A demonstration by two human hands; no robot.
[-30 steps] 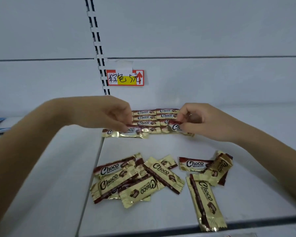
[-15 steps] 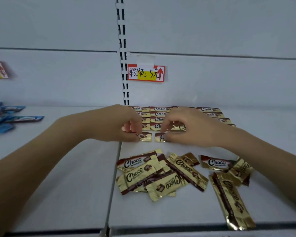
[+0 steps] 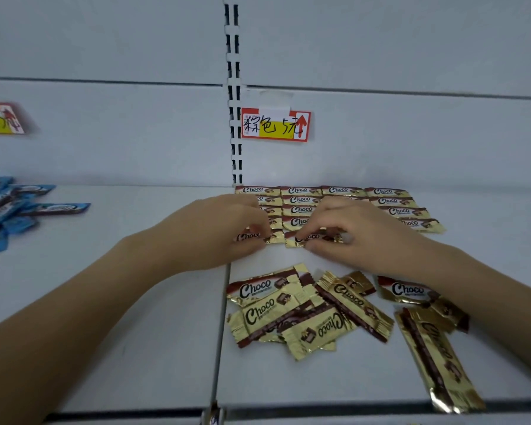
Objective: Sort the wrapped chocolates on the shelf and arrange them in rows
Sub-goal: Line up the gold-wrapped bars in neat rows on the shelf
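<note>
My left hand (image 3: 221, 228) pinches one flat gold-foil Choco bar (image 3: 252, 236), fingers curled on it. My right hand (image 3: 356, 234) pinches a second Choco bar (image 3: 311, 238) just beside it. Both bars lie flat at the near edge of the tidy rows (image 3: 301, 200), far side of the smooth white shelf (image 3: 166, 348). A loose crinkled pile (image 3: 292, 311) sits nearer. Glossy blue wrappers (image 3: 6, 207) are at far left.

Two bare forearms (image 3: 83, 308) reach in over the front edge of the shelf (image 3: 172, 363), converging toward its back. Fingers curled downward, the left hand (image 3: 221, 231) pinches a wrapped chocolate (image 3: 248, 236); the right hand (image 3: 362, 237) pinches a second wrapped chocolate (image 3: 308, 238) just beside it.
</note>
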